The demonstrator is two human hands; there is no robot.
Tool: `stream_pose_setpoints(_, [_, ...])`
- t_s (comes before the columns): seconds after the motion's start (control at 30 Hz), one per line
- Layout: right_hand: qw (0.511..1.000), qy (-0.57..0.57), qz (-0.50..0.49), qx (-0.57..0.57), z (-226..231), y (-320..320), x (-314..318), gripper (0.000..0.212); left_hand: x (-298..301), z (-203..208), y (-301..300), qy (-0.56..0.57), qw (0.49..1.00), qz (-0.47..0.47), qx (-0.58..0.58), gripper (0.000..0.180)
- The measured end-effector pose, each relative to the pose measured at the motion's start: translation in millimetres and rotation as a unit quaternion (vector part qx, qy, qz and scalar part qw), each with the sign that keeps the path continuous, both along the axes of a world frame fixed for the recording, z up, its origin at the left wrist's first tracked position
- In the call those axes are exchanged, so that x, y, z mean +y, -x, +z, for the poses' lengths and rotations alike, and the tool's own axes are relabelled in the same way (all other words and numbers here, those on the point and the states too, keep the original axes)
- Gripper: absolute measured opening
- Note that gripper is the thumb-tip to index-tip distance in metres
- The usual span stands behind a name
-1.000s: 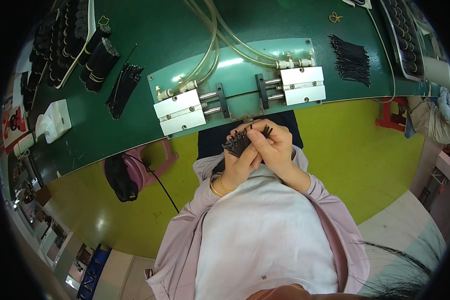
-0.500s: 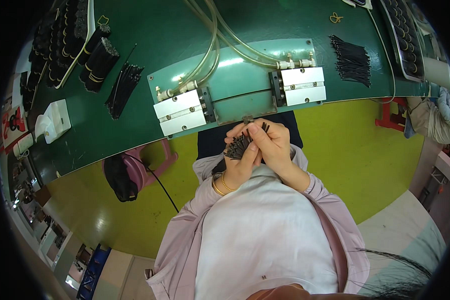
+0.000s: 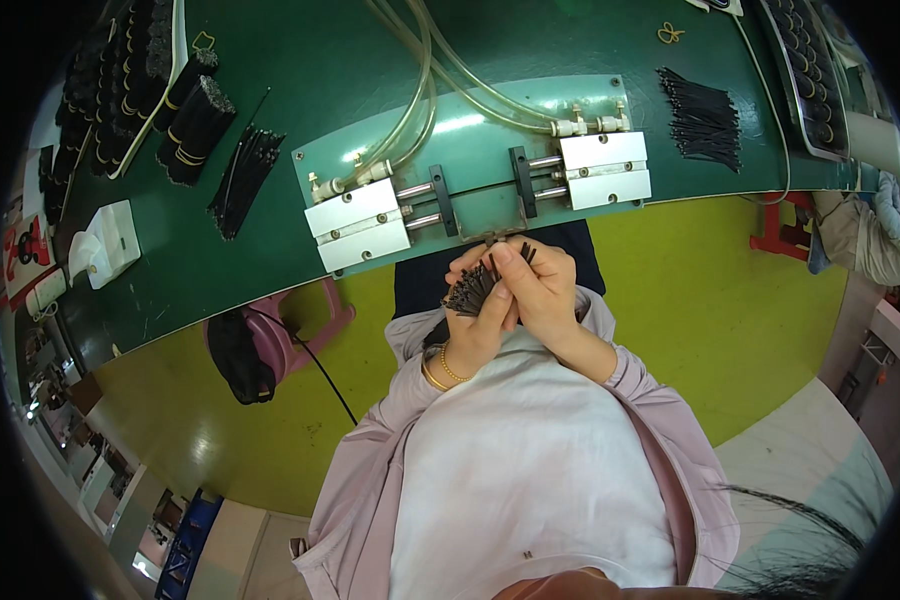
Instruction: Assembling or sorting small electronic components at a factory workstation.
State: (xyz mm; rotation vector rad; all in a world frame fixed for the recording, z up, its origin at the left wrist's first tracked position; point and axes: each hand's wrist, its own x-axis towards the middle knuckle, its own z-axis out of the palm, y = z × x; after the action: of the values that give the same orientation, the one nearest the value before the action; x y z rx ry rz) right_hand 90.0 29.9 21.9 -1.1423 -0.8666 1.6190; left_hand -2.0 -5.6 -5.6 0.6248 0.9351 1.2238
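My left hand is closed round a bundle of thin black wire-like pieces, whose cut ends fan out between thumb and fingers. Right against it, my right hand is closed with thumb and fingers pinching a few more of these black pieces. Both hands sit just off the table's front edge, below a small metal guide on a green fixture plate. On that plate, two silver air cylinders push black jaws toward each other, with a gap between them.
Loose black pieces lie at left and right on the green table. Banded black bundles stand farther left, near a white dispenser. Clear air hoses cross the plate. A pink stool is below.
The two black jaws have slid inward from the cylinders, baring their metal rods. My hands have barely shifted and keep hold of the black pieces.
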Motion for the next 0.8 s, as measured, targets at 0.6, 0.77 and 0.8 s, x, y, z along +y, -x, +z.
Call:
stream_pose_setpoints(0.6, [1.0,-0.009,-0.025,0.0,-10,0,-5,0.025,5,7,1,0.025,0.999,-0.028,0.005,0.01])
stream_pose_setpoints(0.77, [1.0,-0.021,-0.019,0.001,-3,-3,-2,0.026,6,8,-1,0.036,0.999,-0.021,-0.016,0.011])
stream_pose_setpoints(0.8, [1.0,-0.02,-0.009,0.003,0,-4,-1,0.026,6,8,0,0.033,0.999,-0.024,-0.011,0.011])
